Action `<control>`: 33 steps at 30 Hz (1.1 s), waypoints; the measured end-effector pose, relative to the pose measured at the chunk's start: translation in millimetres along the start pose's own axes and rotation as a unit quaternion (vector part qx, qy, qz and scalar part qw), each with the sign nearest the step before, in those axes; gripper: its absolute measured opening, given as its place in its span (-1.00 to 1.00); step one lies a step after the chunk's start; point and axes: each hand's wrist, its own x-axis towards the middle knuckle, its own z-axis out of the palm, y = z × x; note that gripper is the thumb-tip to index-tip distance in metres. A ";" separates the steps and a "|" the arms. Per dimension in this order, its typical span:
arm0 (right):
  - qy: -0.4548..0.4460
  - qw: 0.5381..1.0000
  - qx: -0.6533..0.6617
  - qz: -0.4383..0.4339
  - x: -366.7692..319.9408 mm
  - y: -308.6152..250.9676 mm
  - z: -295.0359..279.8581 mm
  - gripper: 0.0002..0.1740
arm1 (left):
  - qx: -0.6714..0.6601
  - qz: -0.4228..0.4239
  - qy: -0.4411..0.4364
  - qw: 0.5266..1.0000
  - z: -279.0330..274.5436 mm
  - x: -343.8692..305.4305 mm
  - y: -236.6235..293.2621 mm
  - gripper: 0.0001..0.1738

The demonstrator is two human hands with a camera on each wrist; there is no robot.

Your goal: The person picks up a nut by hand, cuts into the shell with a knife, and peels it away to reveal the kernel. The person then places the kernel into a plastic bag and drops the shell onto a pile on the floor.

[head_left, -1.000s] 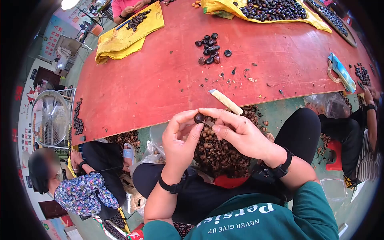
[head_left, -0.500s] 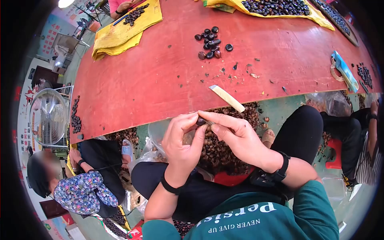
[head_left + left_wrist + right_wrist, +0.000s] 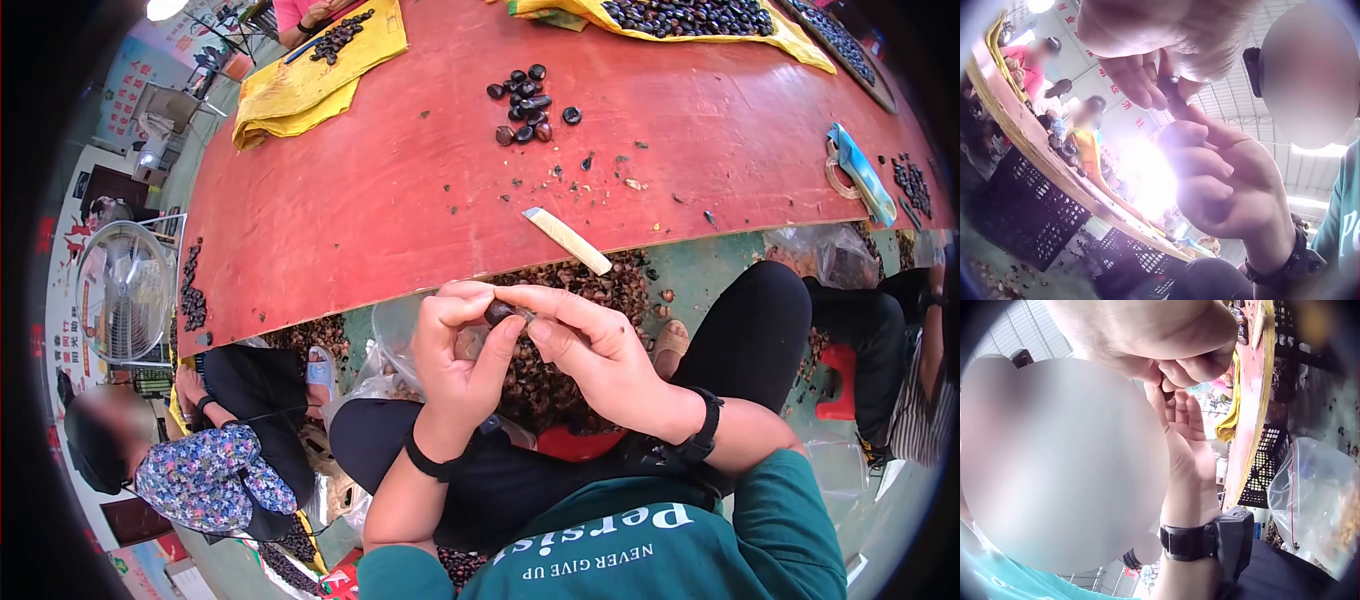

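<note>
one dark nut (image 3: 498, 313), and everything hangs on it: it sits between the left hand (image 3: 450, 345) and the right hand (image 3: 605, 350), just off the near edge of the red counter (image 3: 350, 220), with a heap of brown shells (image 3: 545, 390) below. the left hand looks the nearer of the two, thumb and forefinger bent into a tight pinch with the nut in the gap; from that palm it lies to the right, out at the very tips. on the other side the right hand's forefinger arches over to the top of the nut, its thumb close by, a narrow pinch on the same nut as far as i can judge. any twist or pull, i'd say, turns on those two thumbs being so close side by side. long axis? no call possible: what shows is roundish, and fingertips cover the rest. (a pale-handled tool (image 3: 568, 240) lies at the counter's near edge, held by nobody.) now the awkward part: whether something slim also sits in the right fingers, i cannot tell. the left wrist view cuts off the left hand at the top, and glare (image 3: 1144, 178) floods behind; the right wrist view gives only a dark sliver of nut.
</note>
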 end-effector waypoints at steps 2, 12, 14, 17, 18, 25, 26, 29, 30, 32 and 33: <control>-0.001 1.000 -0.025 -0.012 0.0 -0.1 -1.7 -0.59 | 0.032 0.019 -0.013 0.999 -2.3 1.2 2.4 -0.63; 0.030 0.997 -0.066 -0.021 17.3 -0.7 -31.9 -0.61 | -0.196 -0.207 -0.050 0.957 2.4 2.2 17.8 -0.79; 0.011 0.999 -0.049 0.016 15.1 -3.6 -32.6 -0.68 | -0.258 -0.281 -0.026 0.924 -9.8 5.8 13.4 -0.70; 0.000 0.991 -0.134 0.000 17.2 -6.6 -33.7 -0.75 | -0.330 -0.332 0.006 0.884 -10.3 7.8 14.4 -0.68; -0.008 0.984 -0.173 0.030 16.4 -7.4 -32.7 -0.76 | -0.334 -0.323 0.010 0.885 -11.0 6.6 11.4 -0.68; 0.019 0.951 -0.296 -0.086 19.4 9.1 -29.7 -0.79 | -0.317 -0.335 0.018 0.887 -11.4 6.1 9.4 -0.65; 0.028 0.949 -0.292 -0.116 20.3 13.9 -29.7 -0.78 | -0.294 -0.332 0.012 0.896 -10.4 5.7 10.1 -0.64; 0.017 0.961 -0.252 -0.111 20.4 13.0 -29.4 -0.68 | -0.149 -0.260 -0.042 0.953 -10.5 1.7 4.2 -0.58; 0.008 0.968 -0.234 -0.093 19.8 10.7 -29.1 -0.64 | -0.150 -0.257 -0.027 0.954 -8.0 1.5 6.9 -0.59; -0.004 0.963 -0.251 -0.101 18.1 5.8 -26.3 -0.60 | -0.152 -0.250 0.003 0.956 -1.6 1.8 14.9 -0.62; -0.011 0.960 -0.260 -0.105 17.4 4.9 -24.8 -0.58 | -0.146 -0.242 0.003 0.959 -2.4 0.6 13.7 -0.63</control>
